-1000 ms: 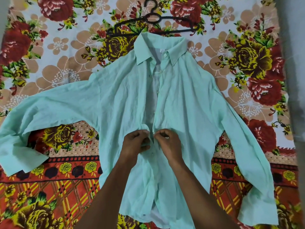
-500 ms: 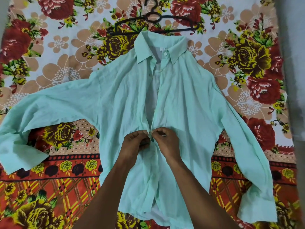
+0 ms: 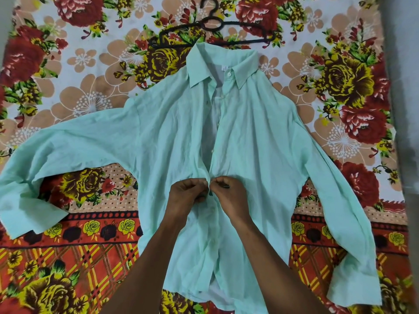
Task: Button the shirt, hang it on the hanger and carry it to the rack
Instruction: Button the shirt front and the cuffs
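L hand (image 3: 187, 193) + R hand (image 3: 229, 192) pinching mint shirt (image 3: 260, 143) placket mid-front, fingertips meeting; black hanger (image 3: 212, 30) above collar, near floral bedsheet (image 3: 68, 91) far edge.

Shirt (image 3: 260, 137) collar label (image 3: 224, 68) unreadable (too small); no other text.

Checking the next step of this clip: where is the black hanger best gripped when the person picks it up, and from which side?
Probably at the neck just under the hook, coming from above. The hanger lies flat on the bedsheet beyond the shirt collar, its lower bar partly tucked under the collar, so the hook end is the exposed part.
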